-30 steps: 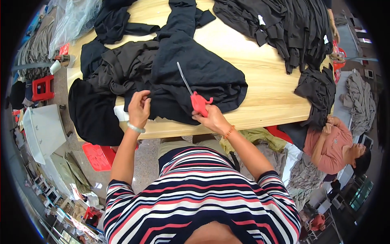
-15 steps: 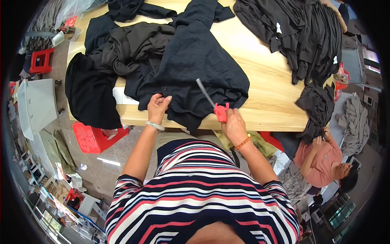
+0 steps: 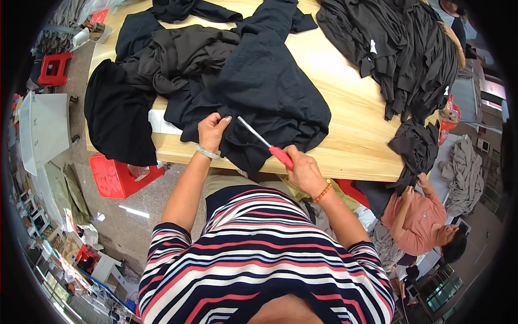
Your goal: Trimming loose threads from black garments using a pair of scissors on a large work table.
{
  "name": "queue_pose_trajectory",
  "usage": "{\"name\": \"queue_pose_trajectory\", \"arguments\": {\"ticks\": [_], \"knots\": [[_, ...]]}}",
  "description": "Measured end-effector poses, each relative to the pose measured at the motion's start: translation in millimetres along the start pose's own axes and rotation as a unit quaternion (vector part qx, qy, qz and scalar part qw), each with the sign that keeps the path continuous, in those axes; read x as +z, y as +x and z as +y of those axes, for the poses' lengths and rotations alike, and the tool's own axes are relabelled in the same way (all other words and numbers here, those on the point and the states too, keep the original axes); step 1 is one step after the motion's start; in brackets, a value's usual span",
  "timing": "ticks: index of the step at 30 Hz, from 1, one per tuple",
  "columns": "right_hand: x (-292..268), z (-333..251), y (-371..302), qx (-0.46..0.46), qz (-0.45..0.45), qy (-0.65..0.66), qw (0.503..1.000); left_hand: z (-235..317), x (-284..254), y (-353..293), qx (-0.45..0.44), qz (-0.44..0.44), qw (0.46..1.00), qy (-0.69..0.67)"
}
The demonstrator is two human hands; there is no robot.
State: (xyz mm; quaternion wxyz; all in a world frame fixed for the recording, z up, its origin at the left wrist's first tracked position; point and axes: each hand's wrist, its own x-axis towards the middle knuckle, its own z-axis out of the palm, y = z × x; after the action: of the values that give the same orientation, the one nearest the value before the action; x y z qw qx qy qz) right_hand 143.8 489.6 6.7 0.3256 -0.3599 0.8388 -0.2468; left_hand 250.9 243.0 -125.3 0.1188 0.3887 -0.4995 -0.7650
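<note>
A dark navy garment (image 3: pixel 275 81) with small buttons lies spread on the wooden table (image 3: pixel 350 124) in front of me. At its near edge my left hand (image 3: pixel 212 133) is closed, thumb against fingers, pinching the fabric. My right hand (image 3: pixel 306 174) is wrapped around the red handle of a slim tool with a long metallic shaft (image 3: pixel 253 131); its exact kind is unclear. The shaft points up and left over the garment, its tip close to my left fingertips. Whether the tip touches the cloth I cannot tell.
Crumpled brown-grey and black clothing (image 3: pixel 178 59) lies left of the garment. A big dark pile (image 3: pixel 388 43) covers the far right. At right, a person in a pink shirt (image 3: pixel 415 216) handles dark cloth at the table's corner. A red stool (image 3: pixel 124 175) stands below the left edge.
My right hand has turned the tool and moved slightly left, bringing its tip toward my left hand. My left hand still pinches the garment and has shifted slightly. The view has shifted a little.
</note>
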Motion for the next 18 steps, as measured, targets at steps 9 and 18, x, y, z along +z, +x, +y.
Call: {"name": "queue_pose_trajectory", "arguments": {"ticks": [9, 18], "knots": [[-5.1, -21.0, -8.1, -0.004, -0.081, -0.059, 0.995, 6.2, 0.2, 5.1, 0.089, -0.015, 0.996, -0.004], [-6.3, -15.3, -18.4, 0.007, -0.071, -0.033, 0.997, -3.4, 7.0, -23.2, 0.02, 0.063, 0.995, -0.076]]}}
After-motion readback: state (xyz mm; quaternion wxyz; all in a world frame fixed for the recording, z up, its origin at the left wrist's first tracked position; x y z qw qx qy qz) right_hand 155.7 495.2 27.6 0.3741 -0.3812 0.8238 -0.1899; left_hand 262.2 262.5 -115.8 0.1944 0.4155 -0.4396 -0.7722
